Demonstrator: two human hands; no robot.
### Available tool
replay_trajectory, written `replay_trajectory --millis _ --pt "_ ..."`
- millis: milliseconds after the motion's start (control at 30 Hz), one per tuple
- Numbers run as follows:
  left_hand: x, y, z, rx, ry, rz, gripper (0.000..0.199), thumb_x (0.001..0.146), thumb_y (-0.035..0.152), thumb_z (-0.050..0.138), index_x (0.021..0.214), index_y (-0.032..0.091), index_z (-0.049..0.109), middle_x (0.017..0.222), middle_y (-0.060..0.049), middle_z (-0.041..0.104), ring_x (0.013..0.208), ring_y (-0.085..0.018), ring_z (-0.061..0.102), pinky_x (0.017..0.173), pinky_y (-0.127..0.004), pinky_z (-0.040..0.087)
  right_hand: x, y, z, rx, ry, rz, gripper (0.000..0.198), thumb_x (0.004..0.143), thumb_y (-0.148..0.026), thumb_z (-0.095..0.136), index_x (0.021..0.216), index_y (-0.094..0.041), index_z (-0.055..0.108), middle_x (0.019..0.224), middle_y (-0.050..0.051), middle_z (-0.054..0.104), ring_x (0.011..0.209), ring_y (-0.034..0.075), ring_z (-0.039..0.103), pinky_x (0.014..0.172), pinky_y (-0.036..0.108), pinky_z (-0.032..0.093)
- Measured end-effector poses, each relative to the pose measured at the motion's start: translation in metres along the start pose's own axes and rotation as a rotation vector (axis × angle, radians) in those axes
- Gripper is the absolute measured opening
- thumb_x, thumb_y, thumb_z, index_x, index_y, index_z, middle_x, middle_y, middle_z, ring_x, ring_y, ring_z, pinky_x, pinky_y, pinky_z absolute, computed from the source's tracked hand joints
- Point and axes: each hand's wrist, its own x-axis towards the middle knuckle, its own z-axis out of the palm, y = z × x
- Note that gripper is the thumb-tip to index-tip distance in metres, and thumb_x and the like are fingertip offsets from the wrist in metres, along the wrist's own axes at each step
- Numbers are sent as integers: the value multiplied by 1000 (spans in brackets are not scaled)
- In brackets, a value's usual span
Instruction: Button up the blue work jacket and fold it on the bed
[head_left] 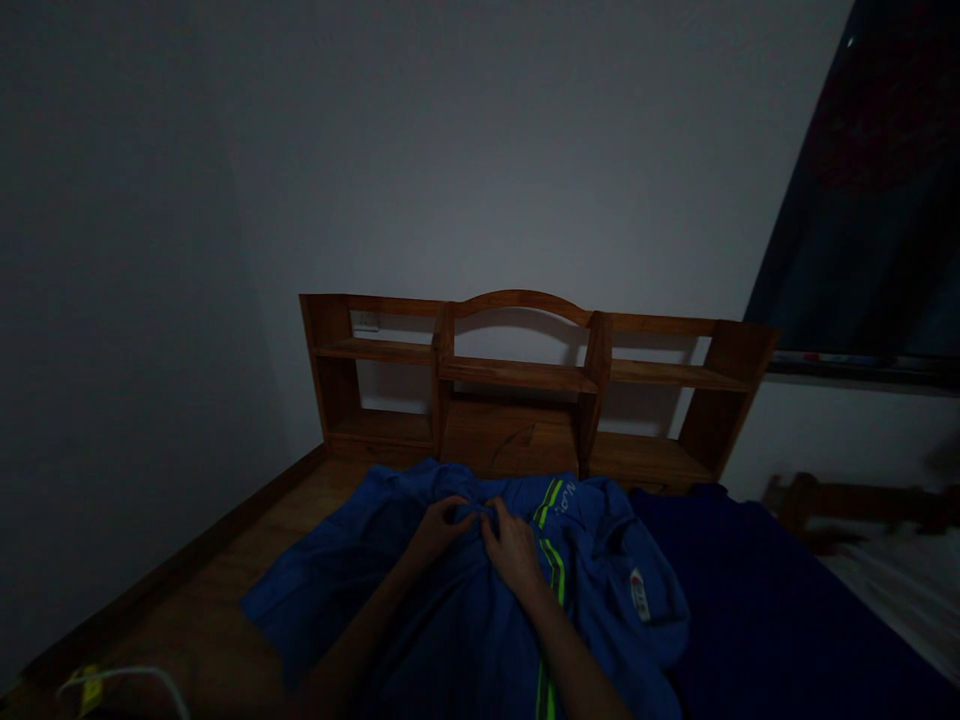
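Note:
A blue jacket (600, 600) with yellow-green stripes, white lettering and a small sleeve patch lies spread out in front of me. Near its upper middle, my left hand (439, 530) pinches a fold of the cloth between thumb and fingers. Close beside it on the right, my right hand (511, 545) also grips the fabric, its thumb and index finger drawn together. The two sets of fingertips almost meet. Dim light and the folds hide whatever small detail sits between them.
Behind the jacket stands a wooden headboard (517, 376) with shelves, against the wall. Dark blue cloth (757, 610) lies to the right, and wooden boards (225, 590) show at left. A white cable (142, 671) with a yellow tag lies at lower left. A dark curtain (862, 230) hangs upper right.

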Motion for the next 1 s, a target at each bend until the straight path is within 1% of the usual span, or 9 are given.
replay_trajectory --millis 167,300,467,600,733,867,1000 --pt "0 -5 1 114 75 29 22 74 31 58 88 16 65 85 -1 67 83 -17 60 79 -27 45 -1 2 2 -15 8 -9 23 90 -35 41 103 -22 53 82 4 65 79 17 63 72 23 40" --pt "-2 -5 1 142 92 38 20 73 29 58 88 17 65 87 -2 67 84 -18 61 81 -28 45 0 4 6 -22 6 -39 21 89 -32 43 105 -23 52 86 3 65 82 17 62 75 22 40" --pt "-1 -3 -2 45 39 37 23 74 33 60 89 18 66 89 -2 68 86 -18 61 83 -28 45 -2 4 6 5 18 -69 21 90 -31 40 107 -24 51 90 3 64 84 15 62 77 22 40" --pt "0 -2 -5 -50 -21 -13 28 73 40 62 89 18 68 90 -3 69 88 -20 62 83 -29 46 -2 2 3 10 21 -59 21 92 -31 36 106 -23 50 88 2 65 81 15 62 74 21 39" --pt "1 -4 -4 -72 -8 -47 31 73 43 62 89 17 68 92 -4 69 90 -21 62 85 -30 46 -2 1 3 2 10 -41 23 94 -32 33 107 -23 49 85 3 65 79 15 63 72 21 39" --pt "1 -5 -2 -68 8 -76 33 72 45 62 90 17 68 94 -4 70 92 -21 62 87 -31 46 -2 0 2 -10 3 -44 24 94 -33 33 108 -22 50 88 4 65 81 15 63 74 22 39" --pt "1 -4 -4 -138 -53 -114 36 72 44 62 95 17 68 97 -4 70 93 -22 62 86 -32 47 -2 -2 -1 -24 -16 -39 26 94 -33 33 109 -22 51 88 4 66 81 15 63 73 21 39"
